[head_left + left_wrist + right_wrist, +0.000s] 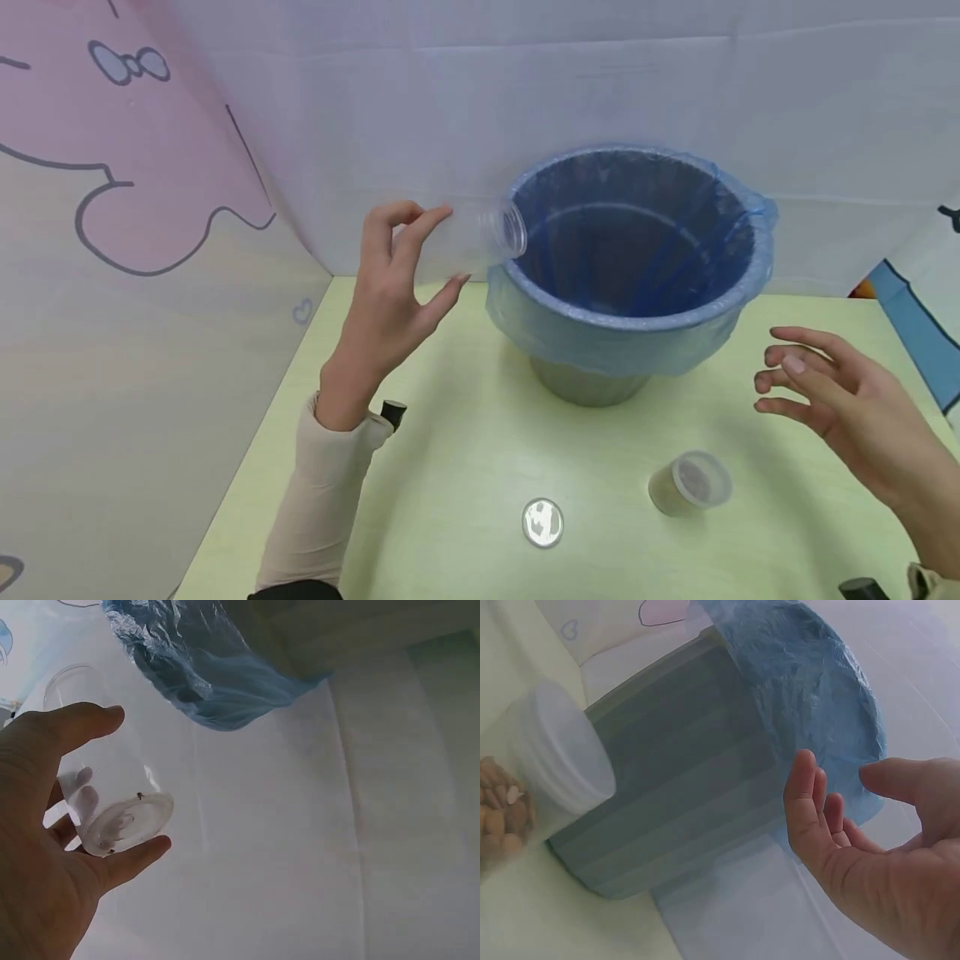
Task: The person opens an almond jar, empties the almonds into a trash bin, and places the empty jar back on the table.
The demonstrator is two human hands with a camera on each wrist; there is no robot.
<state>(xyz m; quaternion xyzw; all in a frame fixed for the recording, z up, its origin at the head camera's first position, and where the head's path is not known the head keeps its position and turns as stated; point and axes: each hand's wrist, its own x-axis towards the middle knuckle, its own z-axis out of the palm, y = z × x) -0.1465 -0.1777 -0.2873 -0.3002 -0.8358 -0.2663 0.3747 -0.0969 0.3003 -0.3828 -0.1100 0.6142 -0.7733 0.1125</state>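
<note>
**Transparent plastic jar [472, 237] at the rim of the round grey bin [588, 387]**

The left hand [390, 292] is grasping the jar, with the thumb and the fingers set around its body. The jar lies almost on its side in the air, and its uncovered mouth points to the left part of the bin's rim, which is covered by a thin blue plastic bag [615, 346]. If the mouth is already above the inside of the bin or only just beside the rim, I cannot tell. In the left wrist view some small dark specks [140, 796] show near the jar's base; otherwise it looks empty.

The right hand [862, 417] is free, with its fingers loosely bent, and it holds nothing. It is raised to the right of the bin, above the pale yellow-green bench [450, 500]. On the bench in front of the bin stand a small translucent tub [667, 492] with brown nuts [506, 802] inside and, apart from it, a round clear disc [542, 522], probably a lid.

In my judgement, the step in hand is to bring the jar to the bin, for emptying or for dropping. The next move would call for carrying the mouth fully over the opening, without catching the bag, before tilting more or letting go.
</note>
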